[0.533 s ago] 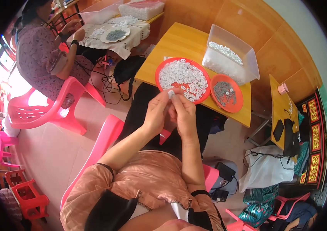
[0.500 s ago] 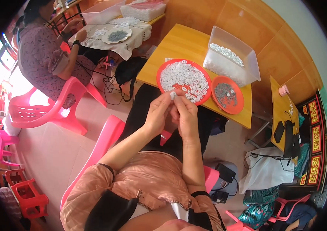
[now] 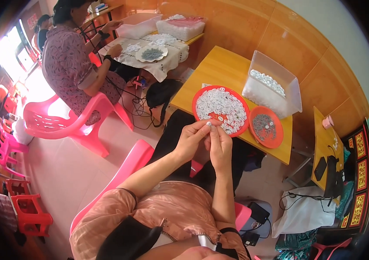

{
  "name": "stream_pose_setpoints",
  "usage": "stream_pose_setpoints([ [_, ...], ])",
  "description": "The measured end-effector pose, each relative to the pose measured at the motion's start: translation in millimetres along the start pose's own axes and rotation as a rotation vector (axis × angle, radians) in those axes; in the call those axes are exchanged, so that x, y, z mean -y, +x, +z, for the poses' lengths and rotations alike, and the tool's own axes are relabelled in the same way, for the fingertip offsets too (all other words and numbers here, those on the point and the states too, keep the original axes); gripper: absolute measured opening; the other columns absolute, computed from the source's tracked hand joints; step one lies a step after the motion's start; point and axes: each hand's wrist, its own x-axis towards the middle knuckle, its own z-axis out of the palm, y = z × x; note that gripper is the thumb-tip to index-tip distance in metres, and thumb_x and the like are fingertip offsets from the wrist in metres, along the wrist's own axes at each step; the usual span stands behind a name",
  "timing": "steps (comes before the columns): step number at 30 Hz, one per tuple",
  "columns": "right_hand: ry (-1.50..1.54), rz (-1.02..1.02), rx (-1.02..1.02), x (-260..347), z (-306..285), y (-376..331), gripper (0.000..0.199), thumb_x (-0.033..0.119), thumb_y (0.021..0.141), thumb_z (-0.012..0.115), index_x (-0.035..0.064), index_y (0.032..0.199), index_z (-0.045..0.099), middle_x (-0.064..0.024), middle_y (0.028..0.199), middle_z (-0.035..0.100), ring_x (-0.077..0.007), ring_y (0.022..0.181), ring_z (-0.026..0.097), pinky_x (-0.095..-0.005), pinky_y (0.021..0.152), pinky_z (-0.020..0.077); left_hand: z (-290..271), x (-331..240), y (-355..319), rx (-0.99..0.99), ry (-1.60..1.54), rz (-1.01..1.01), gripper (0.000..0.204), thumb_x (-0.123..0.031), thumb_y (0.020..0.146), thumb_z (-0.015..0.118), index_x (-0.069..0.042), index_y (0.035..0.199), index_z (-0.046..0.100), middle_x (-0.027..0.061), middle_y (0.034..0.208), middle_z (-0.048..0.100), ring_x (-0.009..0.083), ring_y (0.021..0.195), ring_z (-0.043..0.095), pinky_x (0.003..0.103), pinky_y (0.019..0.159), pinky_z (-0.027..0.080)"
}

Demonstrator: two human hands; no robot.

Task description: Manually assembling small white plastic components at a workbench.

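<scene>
A yellow wooden counter point(image 3: 219, 71) fills the middle of the view, and everything in use sits on its near half. Furthest back is a clear plastic tub point(image 3: 294, 93) with a low layer of small white pieces in it. In front of it lies a big red plate point(image 3: 198, 99) spread thick with white rings, and beside that, touching or nearly so, a smaller red plate point(image 3: 278, 135) holding a thinner scatter of greyish pieces.

Just short of the counter's edge, the left hand point(image 3: 191, 141) and right hand point(image 3: 220, 145) are raised together, fingertips meeting. They pinch one small white piece point(image 3: 209, 124) between them, held in the air just in front of the big plate's near rim.

Judging by the piles, the work looks far from over: the big plate is still heaped with white rings, while the smaller plate carries much less.

Much is hard to make out. The piece is tiny and mostly covered by the fingers, so its shape is unclear, and whether each hand holds a separate part cannot be told. The grey pieces are too small to identify. Another person point(image 3: 69, 65) at a far table point(image 3: 173, 54) works at a similar plate.
</scene>
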Motion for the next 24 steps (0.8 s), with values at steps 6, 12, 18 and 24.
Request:
stream_pose_setpoints([
  [6, -0.186, -0.101, -0.073, -8.8, -2.1, 6.6, 0.026, 0.02, 0.093, 0.051, -0.0016, 0.085, 0.062, -0.0123, 0.062, 0.06, -0.0168, 0.054, 0.059, -0.0302, 0.05, 0.0417, -27.3, 17.2, 7.7, -0.125, -0.027, 0.033, 0.027, -0.019, 0.097, 0.045, 0.001, 0.109, 0.06, 0.0062, 0.096, 0.065, 0.0118, 0.084, 0.061, 0.024, 0.076, 0.047],
  [12, -0.115, -0.116, -0.1, 3.2, -12.9, 3.2, 0.024, 0.018, 0.093, 0.054, -0.0036, 0.084, 0.061, -0.0025, 0.064, 0.058, -0.0051, 0.058, 0.051, -0.0209, 0.052, 0.04, -43.0, -7.1, 35.3, -0.009, 0.276, -0.176, 0.027, -0.025, 0.095, 0.05, -0.004, 0.107, 0.063, 0.0037, 0.096, 0.065, 0.01, 0.087, 0.06, 0.022, 0.076, 0.044],
  [18, -0.096, -0.101, -0.027, 20.9, -16.5, -5.0, 0.023, 0.017, 0.091, 0.055, -0.0043, 0.084, 0.06, -0.0085, 0.066, 0.061, -0.0115, 0.061, 0.057, -0.0246, 0.054, 0.0425, -15.5, -41.6, 125.0, 0.214, 0.617, -0.344, 0.023, -0.026, 0.088, 0.061, -0.004, 0.094, 0.067, 0.0011, 0.074, 0.06, 0.0097, 0.063, 0.051, 0.023, 0.06, 0.042],
  [24, -0.057, -0.074, 0.004, 33.8, -15.7, -6.8, 0.021, 0.016, 0.09, 0.056, -0.0046, 0.085, 0.061, -0.0142, 0.069, 0.064, -0.0173, 0.062, 0.063, -0.0273, 0.057, 0.0455, 90.7, -96.3, 237.5, 0.123, 0.382, 0.02, 0.058, -0.037, 0.089, 0.058, 0.003, 0.128, 0.042, 0.0162, 0.119, 0.055, 0.0212, 0.091, 0.062, 0.029, 0.078, 0.049],
])
